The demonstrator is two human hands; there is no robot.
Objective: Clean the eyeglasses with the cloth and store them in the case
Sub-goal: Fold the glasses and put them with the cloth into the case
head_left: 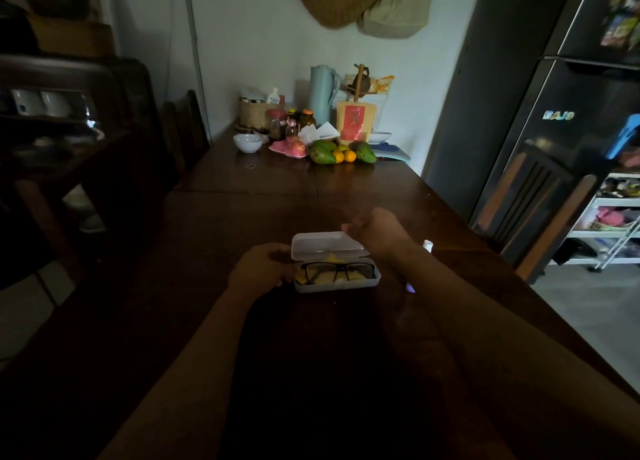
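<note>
A translucent white glasses case (337, 284) sits on the dark wooden table (277, 200) with its lid (325, 245) raised. Black-framed eyeglasses (337, 270) lie folded inside it, on top of a yellow cloth (330, 258). My left hand (263, 267) grips the case's left end. My right hand (375, 229) holds the right end of the lid, fingers curled over its far edge.
A small white spray bottle (428, 245) lies just right of my right wrist. Fruit (341, 152), a white bowl (247, 143), jars and a jug (322, 94) crowd the far end. A chair (530, 210) and a black fridge (571, 113) stand to the right.
</note>
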